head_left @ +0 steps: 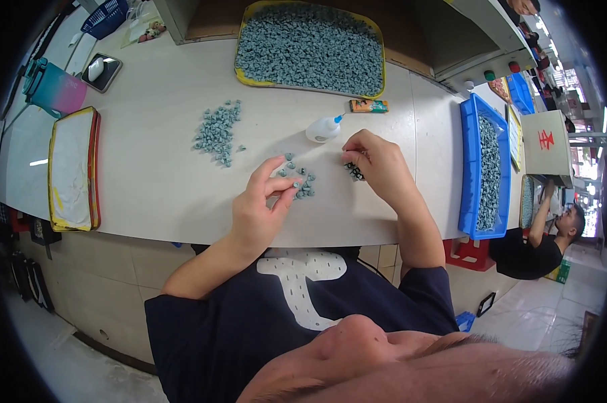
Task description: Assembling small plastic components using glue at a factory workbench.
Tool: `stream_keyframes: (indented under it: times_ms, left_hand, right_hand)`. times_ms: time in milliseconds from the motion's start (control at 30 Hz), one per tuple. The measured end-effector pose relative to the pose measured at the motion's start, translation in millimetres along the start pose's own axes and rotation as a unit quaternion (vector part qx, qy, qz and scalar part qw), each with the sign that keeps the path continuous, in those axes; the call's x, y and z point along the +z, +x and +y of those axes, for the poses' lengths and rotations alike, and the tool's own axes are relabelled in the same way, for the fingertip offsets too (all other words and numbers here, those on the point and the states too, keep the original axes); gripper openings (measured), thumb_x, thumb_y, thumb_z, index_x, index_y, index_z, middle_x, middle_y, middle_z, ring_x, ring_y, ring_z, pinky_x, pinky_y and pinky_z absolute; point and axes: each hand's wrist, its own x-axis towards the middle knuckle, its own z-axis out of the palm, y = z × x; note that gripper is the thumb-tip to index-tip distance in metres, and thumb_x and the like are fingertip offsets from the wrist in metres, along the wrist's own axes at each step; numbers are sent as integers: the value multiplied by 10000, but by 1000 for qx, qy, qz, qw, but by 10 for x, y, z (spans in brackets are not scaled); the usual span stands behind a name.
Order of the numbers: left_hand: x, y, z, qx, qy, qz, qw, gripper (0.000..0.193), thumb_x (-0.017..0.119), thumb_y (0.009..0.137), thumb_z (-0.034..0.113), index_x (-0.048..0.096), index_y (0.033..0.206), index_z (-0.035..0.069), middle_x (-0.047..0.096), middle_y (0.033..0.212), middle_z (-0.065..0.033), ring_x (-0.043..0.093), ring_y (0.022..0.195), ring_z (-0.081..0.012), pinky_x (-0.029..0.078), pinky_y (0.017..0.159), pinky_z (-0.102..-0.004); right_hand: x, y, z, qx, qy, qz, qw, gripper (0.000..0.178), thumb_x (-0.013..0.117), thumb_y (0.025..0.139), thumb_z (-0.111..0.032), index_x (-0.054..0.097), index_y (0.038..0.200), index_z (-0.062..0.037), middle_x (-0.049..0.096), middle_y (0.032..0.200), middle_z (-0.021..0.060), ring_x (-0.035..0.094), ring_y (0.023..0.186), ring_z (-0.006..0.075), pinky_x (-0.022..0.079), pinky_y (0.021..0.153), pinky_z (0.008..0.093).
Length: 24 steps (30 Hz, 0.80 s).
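My left hand point(258, 205) is closed, pinching one small grey-green piece point(296, 185) between thumb and fingertip. Several more loose grey-green pieces point(308, 183) lie on the table just beyond and beside those fingertips. To the right, the thumb and fingers of my right hand point(379, 161) are pressed together; whatever they hold is hidden. Under that hand sits a cluster of small dark pieces point(352, 172), partly covered by the fingers. A white squeeze bottle point(322, 130) with a blue tip leans on the table between the hands, a little farther off.
A yellow-rimmed tray point(237, 72) full of grey-green pieces stands at the back, near a small orange box point(369, 106). Another pile point(216, 133) lies left. A blue bin point(470, 168) stands right, an empty-looking tray point(72, 171) and a tumbler point(55, 87) left. A co-worker point(535, 248) is far right.
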Motion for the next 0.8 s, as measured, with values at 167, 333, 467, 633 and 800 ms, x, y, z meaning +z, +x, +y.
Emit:
stream_keyframes:
  times_ms: [167, 333, 467, 633, 800]
  left_hand:
    - [5, 14, -31, 24, 4, 17, 1000, 519, 646, 832, -72, 405, 1285, 7, 709, 908, -122, 701, 790, -185, 551, 692, -261]
    - [41, 30, -40, 53, 22, 25, 998, 527, 678, 809, -54, 426, 1264, 27, 718, 883, -100, 706, 744, -190, 542, 635, -253]
    - [49, 17, -39, 40, 33, 26, 998, 527, 685, 800, -56, 430, 1253, 29, 717, 875, -96, 706, 742, -199, 540, 627, -260]
    - [36, 4, -57, 48, 42, 27, 998, 521, 688, 797, -53, 434, 1243, 36, 716, 869, -98, 705, 745, -208, 539, 627, -268]
    - [17, -5, -75, 40, 35, 20, 998, 515, 690, 798, -47, 437, 1237, 43, 716, 878, -100, 706, 751, -214, 540, 633, -273]
  right_hand:
    - [68, -47, -23, -54, 164, 61, 983, 133, 699, 795, 4, 658, 919, -21, 662, 877, 85, 651, 781, 164, 516, 671, 274]
    - [178, -59, -72, -167, 161, 72, 970, 188, 726, 759, 22, 668, 933, -22, 662, 849, 78, 648, 772, 155, 519, 677, 258]
    - [203, -108, -167, -147, 123, 31, 981, 184, 719, 766, 20, 676, 940, -21, 650, 876, 78, 646, 790, 157, 527, 686, 262]
    - [331, -128, -118, -167, 136, -5, 977, 207, 682, 787, 47, 680, 980, -28, 645, 893, 85, 643, 799, 172, 527, 701, 270]
    - [446, -112, -198, -257, 142, 72, 953, 227, 663, 789, 65, 682, 996, -27, 646, 875, 94, 644, 753, 192, 532, 686, 277]
